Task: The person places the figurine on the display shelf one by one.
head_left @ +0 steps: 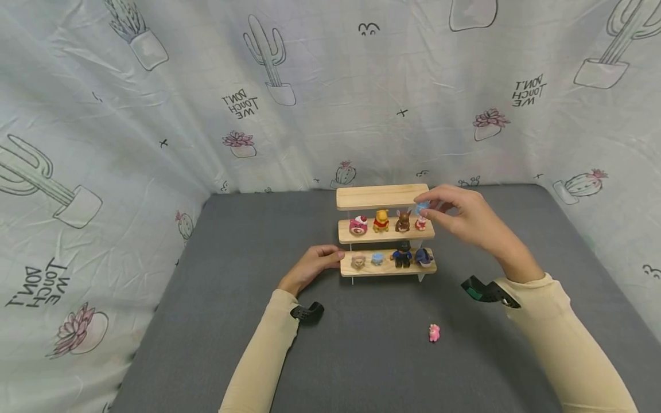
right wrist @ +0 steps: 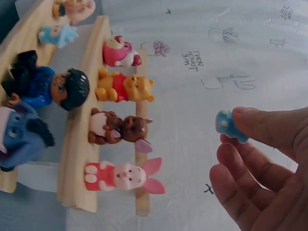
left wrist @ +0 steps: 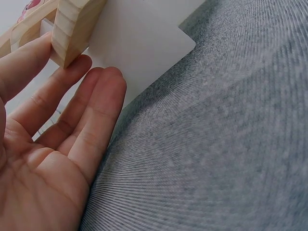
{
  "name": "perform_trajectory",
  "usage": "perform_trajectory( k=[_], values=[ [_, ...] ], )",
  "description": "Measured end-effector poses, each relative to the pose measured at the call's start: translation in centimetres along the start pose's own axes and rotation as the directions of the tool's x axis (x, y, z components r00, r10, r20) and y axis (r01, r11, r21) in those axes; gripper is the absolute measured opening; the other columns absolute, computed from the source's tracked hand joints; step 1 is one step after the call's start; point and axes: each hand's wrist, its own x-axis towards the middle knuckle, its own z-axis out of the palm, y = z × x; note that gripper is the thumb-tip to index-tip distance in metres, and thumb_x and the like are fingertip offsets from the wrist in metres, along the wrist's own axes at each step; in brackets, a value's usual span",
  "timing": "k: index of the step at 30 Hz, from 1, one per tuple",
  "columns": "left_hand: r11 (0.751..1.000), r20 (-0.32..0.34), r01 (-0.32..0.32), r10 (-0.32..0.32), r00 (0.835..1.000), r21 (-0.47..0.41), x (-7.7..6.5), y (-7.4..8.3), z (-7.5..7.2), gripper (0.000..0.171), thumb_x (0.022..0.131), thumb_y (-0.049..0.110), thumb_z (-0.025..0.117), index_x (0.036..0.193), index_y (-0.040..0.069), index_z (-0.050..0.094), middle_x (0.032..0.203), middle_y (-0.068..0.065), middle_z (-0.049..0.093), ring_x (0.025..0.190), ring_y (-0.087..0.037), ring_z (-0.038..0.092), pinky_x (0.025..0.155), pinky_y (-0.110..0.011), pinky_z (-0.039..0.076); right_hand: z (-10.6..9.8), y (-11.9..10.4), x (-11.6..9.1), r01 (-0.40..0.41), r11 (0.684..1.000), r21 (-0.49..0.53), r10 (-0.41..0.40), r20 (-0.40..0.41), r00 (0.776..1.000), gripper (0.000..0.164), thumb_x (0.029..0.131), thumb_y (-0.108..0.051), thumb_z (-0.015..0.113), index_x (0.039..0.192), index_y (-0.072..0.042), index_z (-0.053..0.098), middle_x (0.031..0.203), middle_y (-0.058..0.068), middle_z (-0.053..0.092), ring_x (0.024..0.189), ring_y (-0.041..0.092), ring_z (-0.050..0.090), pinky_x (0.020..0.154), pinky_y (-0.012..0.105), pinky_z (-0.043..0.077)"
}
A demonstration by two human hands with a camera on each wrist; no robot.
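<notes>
A three-tier wooden display shelf (head_left: 382, 197) stands at the back of the table. My left hand (head_left: 316, 265) pinches the left end of its bottom board (left wrist: 72, 33) between thumb and forefinger; the other fingers extend below. A small light-blue figurine (right wrist: 231, 126) is pinched by my right hand (head_left: 467, 217) near the top board's right end. Its front is partly covered by the thumb. On the middle board sit a pink bear (right wrist: 118, 52), Winnie the Pooh figurine (right wrist: 125, 86), brown kangaroo-like figurine (right wrist: 120, 127) and Piglet figurine (right wrist: 120, 176).
The bottom board holds a beige figurine (head_left: 358, 261), a blue figurine (head_left: 377, 258), a black-haired doll (head_left: 402, 256) and an Eeyore figurine (head_left: 424, 257). A pink figurine (head_left: 434, 332) lies on the grey tabletop (head_left: 361, 355). A cactus-print curtain (head_left: 320, 132) hangs behind.
</notes>
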Motion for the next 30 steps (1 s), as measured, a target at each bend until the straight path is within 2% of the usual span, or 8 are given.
perform_trajectory(
  k=[8, 22, 30],
  values=[
    [1.000, 0.003, -0.007, 0.007, 1.000, -0.012, -0.1, 0.0, -0.1, 0.033, 0.101, 0.020, 0.064, 0.120, -0.007, 0.067, 0.112, -0.004, 0.070, 0.100, -0.011, 0.069, 0.100, -0.036, 0.056, -0.8, 0.0, 1.6, -0.138, 0.990, 0.037, 0.137, 0.022, 0.990, 0.025, 0.095, -0.007, 0.071, 0.120, -0.010, 0.071, 0.094, 0.002, 0.072, 0.085, 0.001, 0.059, 0.078, 0.014, 0.049],
    [1.000, 0.001, -0.011, 0.011, 1.000, -0.007, -0.2, 0.2, 0.0, 0.032, 0.100, 0.020, 0.065, 0.119, -0.006, 0.067, 0.111, -0.003, 0.070, 0.100, -0.010, 0.069, 0.098, -0.035, 0.057, -1.7, 0.7, 4.0, -0.212, 0.974, 0.077, 0.212, 0.006, 0.977, 0.023, 0.098, -0.018, 0.069, 0.119, -0.010, 0.072, 0.100, 0.007, 0.071, 0.089, 0.000, 0.058, 0.081, 0.016, 0.047],
    [1.000, -0.004, -0.010, 0.010, 1.000, -0.004, -0.1, 0.1, 0.0, 0.031, 0.100, 0.019, 0.065, 0.118, -0.006, 0.067, 0.109, -0.002, 0.069, 0.099, -0.009, 0.068, 0.097, -0.033, 0.058, -1.5, 1.6, 5.1, -0.300, 0.953, 0.048, 0.299, 0.039, 0.954, 0.026, 0.099, -0.024, 0.068, 0.121, -0.011, 0.069, 0.102, 0.009, 0.070, 0.093, 0.014, 0.060, 0.081, 0.019, 0.046]
  ],
)
